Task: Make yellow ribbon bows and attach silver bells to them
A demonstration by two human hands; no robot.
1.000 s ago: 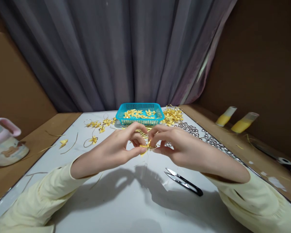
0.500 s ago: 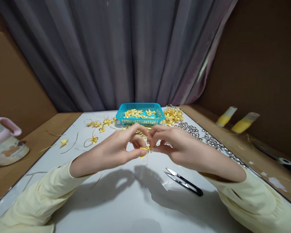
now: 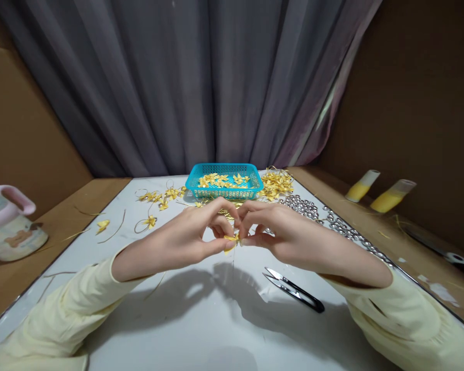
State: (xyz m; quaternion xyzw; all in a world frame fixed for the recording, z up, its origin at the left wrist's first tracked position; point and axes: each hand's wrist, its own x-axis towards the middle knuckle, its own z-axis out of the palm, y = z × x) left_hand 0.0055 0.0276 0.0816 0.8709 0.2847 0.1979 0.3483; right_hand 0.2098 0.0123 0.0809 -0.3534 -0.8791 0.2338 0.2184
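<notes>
Above the middle of the white table, my left hand (image 3: 193,237) pinches a small yellow ribbon flower (image 3: 230,244) between thumb and forefinger. My right hand (image 3: 280,229) meets it from the other side, thumb and fingertips closed at the flower's edge; whatever they pinch there is too small and covered to make out. A thin pale strand dangles below the fingertips. On the table in front of my right forearm lies a pair of black-handled thread snips (image 3: 294,289), blades pointing to the upper left.
Behind my hands stands a blue basket (image 3: 224,194) with yellow flowers inside. A flower pile (image 3: 277,184) and silver rings (image 3: 305,206) lie right of it, looped flowers (image 3: 150,222) left. A mug (image 3: 13,232) stands far left; two yellow-filled tubes (image 3: 392,197) and black scissors (image 3: 454,257) are right.
Very little differs. Both hands keep their pinch over the same spot, with only a slight shift of the right fingertips; the view has moved a touch.
</notes>
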